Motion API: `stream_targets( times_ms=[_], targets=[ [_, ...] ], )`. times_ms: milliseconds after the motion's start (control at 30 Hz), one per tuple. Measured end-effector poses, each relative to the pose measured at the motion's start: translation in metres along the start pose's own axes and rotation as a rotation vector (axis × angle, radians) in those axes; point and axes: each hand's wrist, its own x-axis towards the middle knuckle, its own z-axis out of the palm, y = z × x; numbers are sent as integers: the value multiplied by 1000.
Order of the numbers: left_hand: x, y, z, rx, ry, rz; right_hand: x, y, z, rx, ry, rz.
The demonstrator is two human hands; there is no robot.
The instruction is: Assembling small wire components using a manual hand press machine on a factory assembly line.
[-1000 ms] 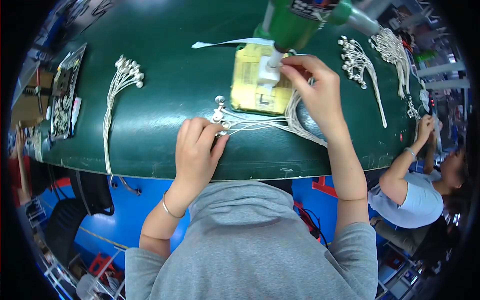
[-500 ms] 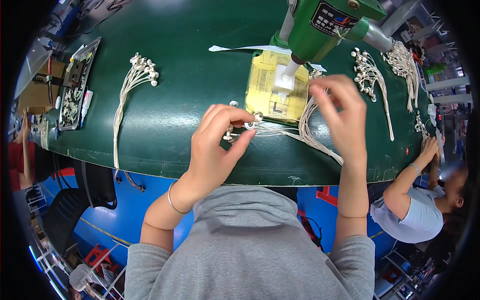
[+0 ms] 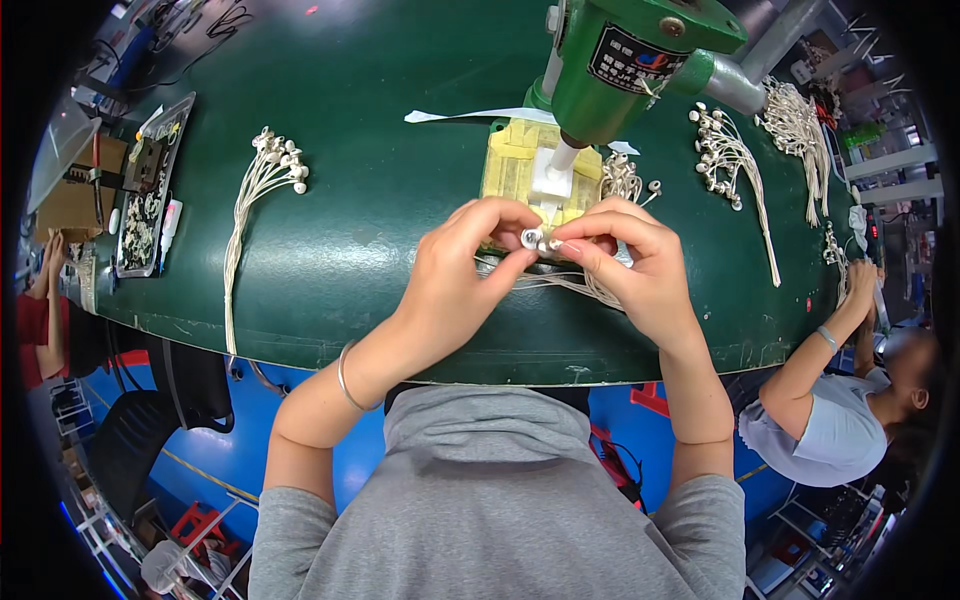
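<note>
My left hand (image 3: 455, 265) pinches a small round silver-and-white cap (image 3: 531, 239) between thumb and fingertips. Right beside it, my right hand (image 3: 640, 270) is closed on a small white cable end (image 3: 556, 244), its details partly covered by the fingers. The two pieces nearly meet; whether they touch I cannot tell. Both hands are at the near edge of a yellow taped base (image 3: 505, 165) with a white block (image 3: 551, 180) on it, beneath a green hand press (image 3: 610, 75). White cables (image 3: 562, 281) run under my hands, and more cable heads (image 3: 622, 178) lie right of the base.
A bundle of white cables (image 3: 240, 225) lies at left, others (image 3: 735, 150) (image 3: 797, 130) at right. A black tray of small parts (image 3: 150, 195) stands far left. At the right edge a co-worker (image 3: 825, 400) sits at the green table (image 3: 370, 180).
My right hand has come left and down from beside the base to meet the left hand. My left hand has moved slightly right with the cap. The view has shifted a little.
</note>
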Motion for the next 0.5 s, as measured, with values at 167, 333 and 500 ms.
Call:
stream_targets(
  times_ms=[167,333,500],
  targets=[
    [30,-10,1,51,0,48,10,8,-3,-298,173,-212],
    [51,-17,0,312,-23,124,27,22,-5,-283,263,-76],
    [53,-20,1,212,-16,-27,34,25,0,-260,351,-50]
  ],
)
